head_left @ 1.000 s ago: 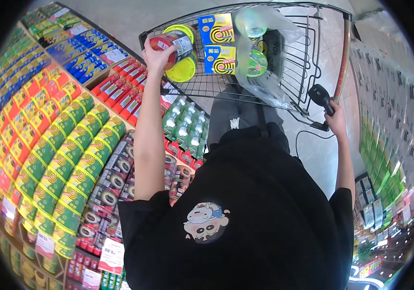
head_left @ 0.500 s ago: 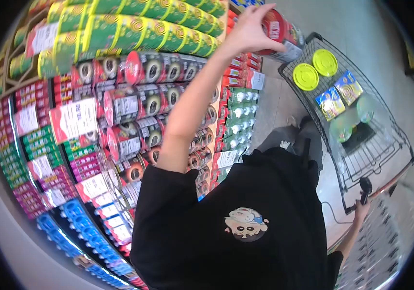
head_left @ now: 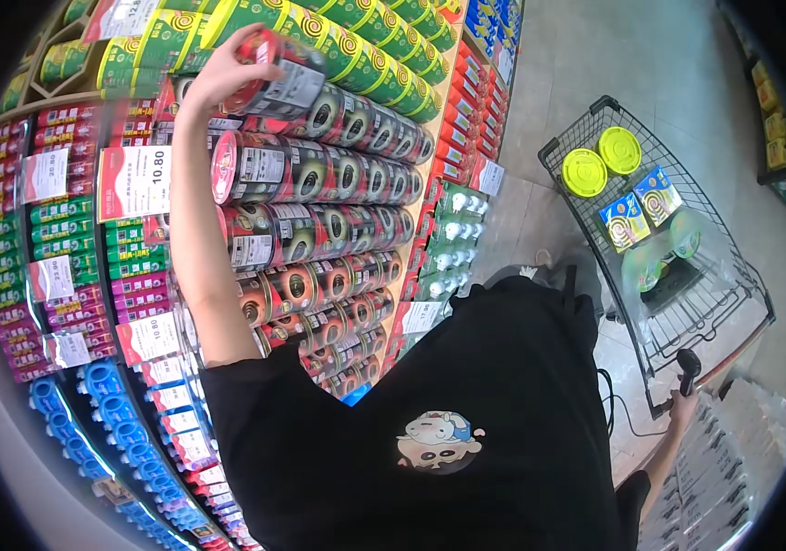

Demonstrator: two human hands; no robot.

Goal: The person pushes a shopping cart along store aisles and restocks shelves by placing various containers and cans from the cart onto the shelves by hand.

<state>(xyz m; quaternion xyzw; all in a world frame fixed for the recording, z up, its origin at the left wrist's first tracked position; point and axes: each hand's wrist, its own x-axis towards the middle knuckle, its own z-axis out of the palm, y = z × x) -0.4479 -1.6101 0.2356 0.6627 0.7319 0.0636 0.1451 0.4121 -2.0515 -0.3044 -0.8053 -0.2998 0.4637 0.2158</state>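
Note:
My left hand (head_left: 226, 75) is closed round a red and black canister (head_left: 294, 90) with a white label, its end facing left. The canister is at the top of a shelf stack of similar dark canisters (head_left: 320, 174); whether it touches them I cannot tell. My right hand (head_left: 682, 406) is closed on a black handheld device (head_left: 689, 365) with a cable, beside the handle end of the shopping cart (head_left: 744, 317). Two yellow-lidded tubs (head_left: 584, 173), two blue and yellow boxes (head_left: 625, 222) and plastic-wrapped green items (head_left: 684, 234) lie in the cart.
Green and yellow canisters (head_left: 320, 41) are stacked on the shelf above. Left of the dark canisters are small packs (head_left: 49, 220) and price cards (head_left: 136, 184). Orange-red boxes (head_left: 460, 124) and green white-capped bottles (head_left: 459, 211) line the shelf's right side. Another shelf (head_left: 779, 129) stands far right.
My left hand has moved left with the canister, from beside the cart to the dark canister stack. My right hand keeps its place at the cart handle. The view has shifted slightly.

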